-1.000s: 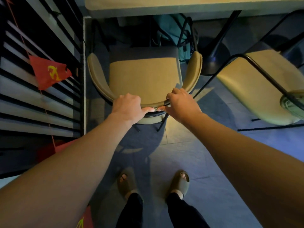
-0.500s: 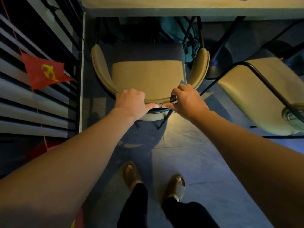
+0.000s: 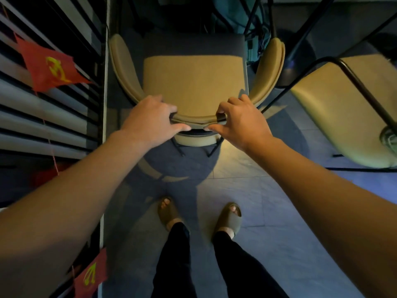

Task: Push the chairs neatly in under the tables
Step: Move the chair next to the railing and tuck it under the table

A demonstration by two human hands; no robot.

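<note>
Both hands, left hand (image 3: 150,119) and right hand (image 3: 240,121), grip the chair (image 3: 193,82) backrest; no writing legible.

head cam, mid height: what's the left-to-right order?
Red flag with yellow emblem → left hand on the tan padded chair's backrest → right hand → second tan chair with black metal frame.
</note>
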